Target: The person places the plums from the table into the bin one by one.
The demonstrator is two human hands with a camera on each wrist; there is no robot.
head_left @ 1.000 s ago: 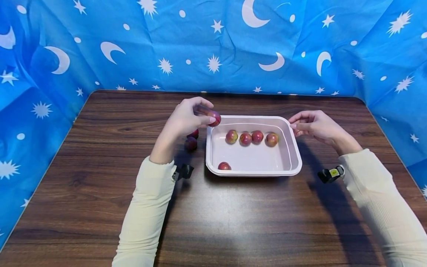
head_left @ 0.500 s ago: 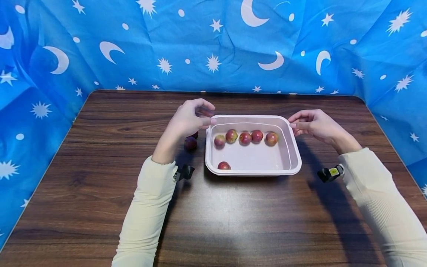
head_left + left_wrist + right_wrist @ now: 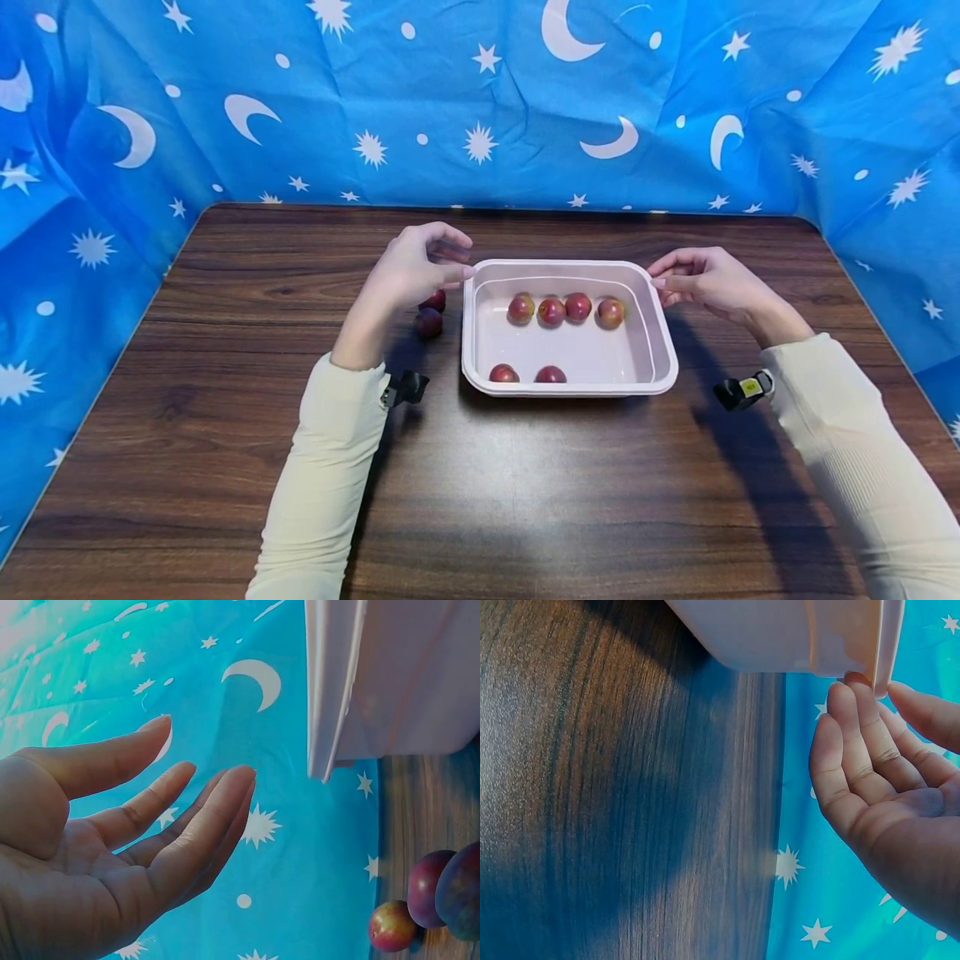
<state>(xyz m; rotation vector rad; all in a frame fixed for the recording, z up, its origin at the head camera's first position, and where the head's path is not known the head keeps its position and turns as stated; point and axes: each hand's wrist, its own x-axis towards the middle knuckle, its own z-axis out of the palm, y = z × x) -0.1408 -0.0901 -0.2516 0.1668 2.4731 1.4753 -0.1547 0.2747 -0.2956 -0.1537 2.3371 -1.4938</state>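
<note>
A white plastic tub (image 3: 570, 389) stands on the table with several red and yellow-green plums inside. Four of these make a row toward the back, among them a plum (image 3: 551, 312) near the middle; by the front wall lie a plum (image 3: 504, 373) and, right of it, another plum (image 3: 551, 375). Just off the tub's back left corner my left hand (image 3: 408, 268) hovers, fingers loosely bent, holding nothing. My right hand (image 3: 708, 283) pinches the rim at the back right corner between thumb and fingers. Below my left hand, dark plums (image 3: 428, 323) lie on the wood.
Three plums, including a small reddish plum (image 3: 392, 926), lie outside the tub in the left wrist view. The brown wooden table (image 3: 480, 500) extends in front of the tub. Behind it hangs a blue cloth (image 3: 420, 92) with moons and stars.
My left hand has let go of a plum at the tub's left side and drawn slightly left. The plum dropped in and rolled to the front wall. My right hand stays at the rim.
</note>
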